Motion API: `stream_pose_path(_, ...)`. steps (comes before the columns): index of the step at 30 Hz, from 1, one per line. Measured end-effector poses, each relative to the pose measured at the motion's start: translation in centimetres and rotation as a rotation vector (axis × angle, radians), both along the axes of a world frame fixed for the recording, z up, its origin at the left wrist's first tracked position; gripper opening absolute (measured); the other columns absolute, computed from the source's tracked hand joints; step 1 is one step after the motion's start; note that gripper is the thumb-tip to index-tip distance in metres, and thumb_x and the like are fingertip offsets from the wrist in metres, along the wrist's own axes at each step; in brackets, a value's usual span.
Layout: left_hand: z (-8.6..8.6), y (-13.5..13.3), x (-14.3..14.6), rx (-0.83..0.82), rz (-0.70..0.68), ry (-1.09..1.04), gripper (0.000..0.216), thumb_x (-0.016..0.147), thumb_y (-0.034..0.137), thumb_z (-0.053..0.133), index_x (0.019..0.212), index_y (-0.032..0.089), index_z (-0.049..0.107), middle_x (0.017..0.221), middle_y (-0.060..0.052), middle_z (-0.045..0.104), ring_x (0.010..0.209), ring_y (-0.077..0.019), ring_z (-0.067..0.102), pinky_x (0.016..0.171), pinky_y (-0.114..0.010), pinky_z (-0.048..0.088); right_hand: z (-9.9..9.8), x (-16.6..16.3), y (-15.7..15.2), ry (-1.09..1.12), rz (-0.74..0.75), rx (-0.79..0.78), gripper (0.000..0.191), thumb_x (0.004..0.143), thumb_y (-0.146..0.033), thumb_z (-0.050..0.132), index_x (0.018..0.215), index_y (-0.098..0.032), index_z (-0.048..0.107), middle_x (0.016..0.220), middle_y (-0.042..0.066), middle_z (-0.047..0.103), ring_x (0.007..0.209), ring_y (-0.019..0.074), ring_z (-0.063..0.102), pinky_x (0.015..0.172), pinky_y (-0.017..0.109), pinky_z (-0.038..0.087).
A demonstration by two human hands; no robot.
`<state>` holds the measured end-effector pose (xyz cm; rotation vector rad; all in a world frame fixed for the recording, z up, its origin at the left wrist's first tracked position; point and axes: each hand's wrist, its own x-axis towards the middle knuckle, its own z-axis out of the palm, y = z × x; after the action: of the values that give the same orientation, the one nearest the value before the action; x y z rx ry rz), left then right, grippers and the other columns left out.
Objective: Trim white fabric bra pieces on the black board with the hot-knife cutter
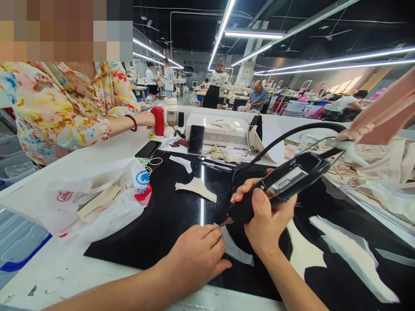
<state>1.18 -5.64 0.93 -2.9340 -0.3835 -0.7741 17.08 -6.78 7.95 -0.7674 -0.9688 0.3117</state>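
A white strip (236,248) is apparently steadied partly beneath the fingers of the left hand (198,254), grip indeterminable, for the corded tool (287,180) clasped in the right hand (267,229), fingers wrapped; careful tip guidance seems required.

The right hand (267,216) grips a black tool (290,179), its tip angled down and to the left; the left hand (201,255) rests palm down on a black mat (152,226), fingertips near the tip, at the upper end of a curved white strip (236,248); a cream cloth piece (196,188) lies farther back; a plastic bag (87,198) lies at left; a phone (196,139) stands before a white box (227,136); across the table (39,276), a person (65,116) in a floral shirt has one hand beside a red bottle (158,121).
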Motion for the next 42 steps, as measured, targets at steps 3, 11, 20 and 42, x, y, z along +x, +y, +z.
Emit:
stream_pose_path(3, 0.0, 0.0, 0.0, 0.008, -0.005, -0.004, 0.037, 0.099, 0.047, 0.059, 0.109, 0.012, 0.066, 0.115, -0.009, 0.073, 0.109, -0.0226, 0.068, 0.084, -0.033, 0.057, 0.1, 0.0, 0.1, -0.002, -0.002, 0.008, 0.035, 0.090, -0.026, 0.069, 0.117, -0.030, 0.047, 0.077, -0.007, 0.064, 0.056, 0.0137, 0.059, 0.055, 0.033, 0.054)
stream_pose_path(11, 0.0, -0.1, 0.0, -0.003, -0.001, 0.002, 0.035, 0.100, 0.046, 0.058, 0.107, 0.013, 0.066, 0.117, -0.010, 0.072, 0.110, -0.0217, 0.067, 0.085, -0.032, 0.057, 0.0, -0.2, 0.0, -0.013, -0.038, 0.007, 0.033, 0.091, -0.024, 0.067, 0.117, -0.030, 0.047, 0.078, -0.007, 0.065, 0.056, 0.0131, 0.059, 0.055, 0.032, 0.054)
stream_pose_path(20, 0.1, 0.0, 0.0, -0.011, -0.006, -0.002, 0.035, 0.100, 0.045, 0.057, 0.108, 0.013, 0.066, 0.117, -0.010, 0.072, 0.110, -0.0219, 0.067, 0.086, -0.033, 0.057, 0.3, -0.5, 0.4, 0.039, 0.011, 0.007, 0.035, 0.090, -0.027, 0.069, 0.118, -0.029, 0.047, 0.078, -0.007, 0.064, 0.057, 0.0136, 0.060, 0.055, 0.033, 0.055)
stream_pose_path(42, 0.3, -0.2, 0.0, -0.049, 0.001, 0.013, 0.033, 0.098, 0.044, 0.060, 0.110, 0.014, 0.064, 0.117, -0.011, 0.071, 0.111, -0.0225, 0.067, 0.087, -0.033, 0.056, 0.2, -0.6, 0.7, 0.023, -0.012, -0.019, 0.035, 0.089, -0.027, 0.070, 0.115, -0.029, 0.047, 0.078, -0.007, 0.064, 0.055, 0.0128, 0.061, 0.056, 0.033, 0.057)
